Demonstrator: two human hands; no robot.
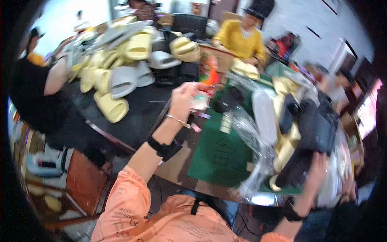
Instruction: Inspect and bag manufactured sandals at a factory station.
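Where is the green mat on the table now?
In the head view the green mat lies at centre, on the dark table, between the left hand and the pile of bagged slippers on the right.

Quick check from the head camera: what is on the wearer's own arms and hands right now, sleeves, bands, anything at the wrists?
Both arms wear orange sleeves with dark printed lettering, pushed up the forearms. The left hand has a thin silver bracelet at the wrist and a wide black strap lower on the forearm. The right hand has a black band at the wrist. No gloves on either; the picture is motion-blurred.
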